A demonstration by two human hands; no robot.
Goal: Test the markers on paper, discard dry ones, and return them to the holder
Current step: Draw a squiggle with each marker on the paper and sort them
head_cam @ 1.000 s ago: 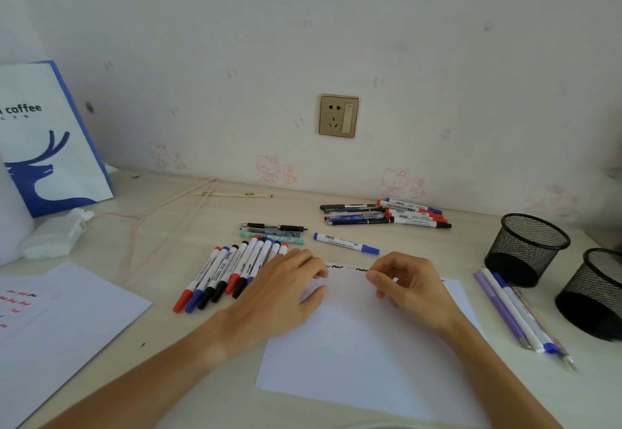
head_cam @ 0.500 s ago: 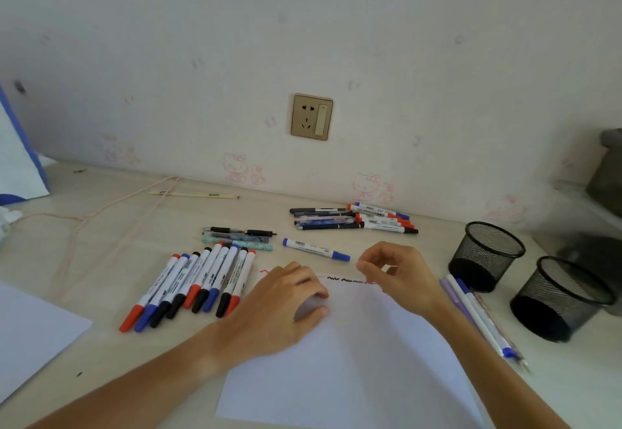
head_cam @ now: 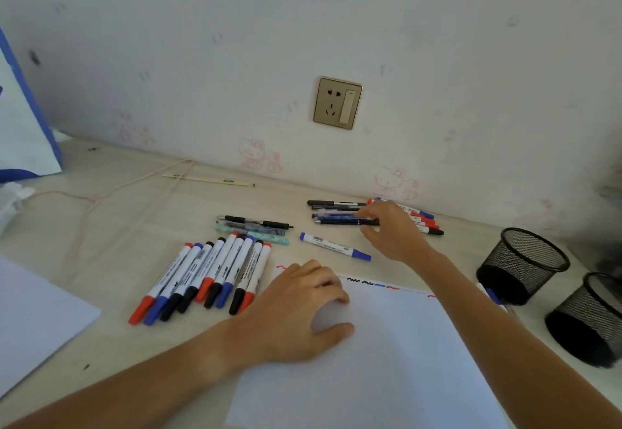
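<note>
Paper (head_cam: pixel 397 354) is pressed flat by L hand (head_cam: pixel 299 311), fingers bent, nothing gripped. R hand (head_cam: pixel 393 230) is laid on pen pile (head_cam: pixel 340 215) at 12 o'clock w/ fingers extended; grasp can't be told. Marker row (head_cam: pixel 208 274) is at 10 o'clock, mesh holders (head_cam: pixel 525 263) at 3.

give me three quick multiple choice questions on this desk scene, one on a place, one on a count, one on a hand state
1. Where is the right hand?
A. at the far pile of pens by the wall
B. inside a mesh cup
C. on the blue bag

2. How many black mesh cups stand at the right?
A. one
B. two
C. four

3. What is the left hand doing?
A. holding a marker
B. lifted off the desk
C. resting on the paper

Answers: 1 A, its fingers reach over that pile. 2 B, two stand side by side. 3 C, its fingers and thumb rest on the sheet.
</note>
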